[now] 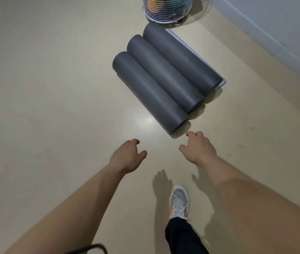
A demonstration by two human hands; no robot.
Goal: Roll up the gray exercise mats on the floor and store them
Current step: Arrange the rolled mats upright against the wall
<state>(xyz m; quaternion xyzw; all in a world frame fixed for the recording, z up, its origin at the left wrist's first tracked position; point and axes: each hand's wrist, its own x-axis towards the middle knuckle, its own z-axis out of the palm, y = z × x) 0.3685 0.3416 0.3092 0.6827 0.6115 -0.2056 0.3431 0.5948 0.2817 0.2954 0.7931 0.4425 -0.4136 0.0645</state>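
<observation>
Three rolled gray mats lay side by side on the floor (44, 88), touching along their lengths and running diagonally from upper left to lower right: near mat (150, 92), middle mat (165, 74), far mat (182, 58); the far mat rested partly on a flat pale sheet (185, 43) whose edge showed beyond it; a white wire basket (167, 11) holding orange and teal items stood just past the rolls, near the wall (273, 24). Your left hand (127, 156) hung open above the floor, fingers loosely curled, holding nothing; your right hand (198, 147) was likewise open and empty, its fingertips just beside the near mat's lower end; your shoe (179, 200) stood on the floor below the hands.
</observation>
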